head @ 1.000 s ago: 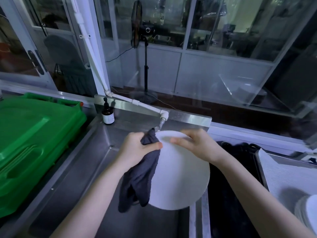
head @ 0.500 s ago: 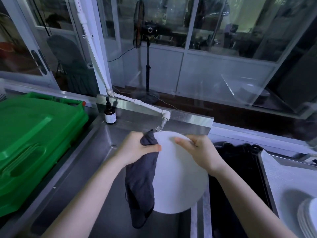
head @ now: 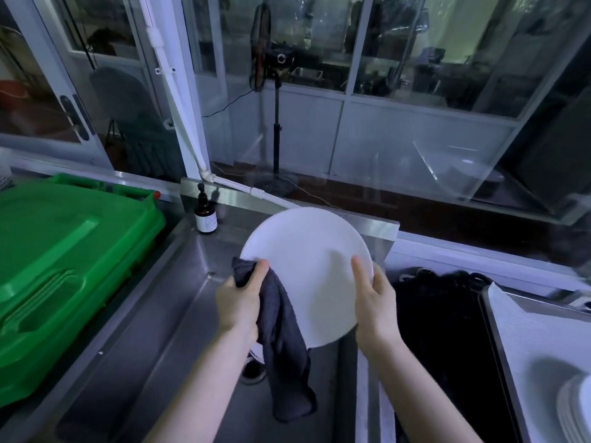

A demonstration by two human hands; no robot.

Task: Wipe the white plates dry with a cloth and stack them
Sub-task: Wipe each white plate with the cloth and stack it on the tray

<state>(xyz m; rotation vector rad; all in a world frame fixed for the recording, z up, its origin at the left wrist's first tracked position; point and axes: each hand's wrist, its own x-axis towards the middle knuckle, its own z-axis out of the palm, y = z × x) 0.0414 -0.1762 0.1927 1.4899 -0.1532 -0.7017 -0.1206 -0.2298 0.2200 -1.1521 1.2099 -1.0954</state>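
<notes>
Head view: left hand (head: 238,302) pinches cloth (head: 281,346) onto plate (head: 310,266) rim; right hand (head: 374,305) grips opposite rim.

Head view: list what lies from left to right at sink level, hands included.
green bin → bottle → left hand gripping the cloth → plate → right hand → plate stack

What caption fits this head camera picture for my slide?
The left hand presses a dark cloth on the edge of a white plate while the right hand holds it over a steel sink.
</notes>
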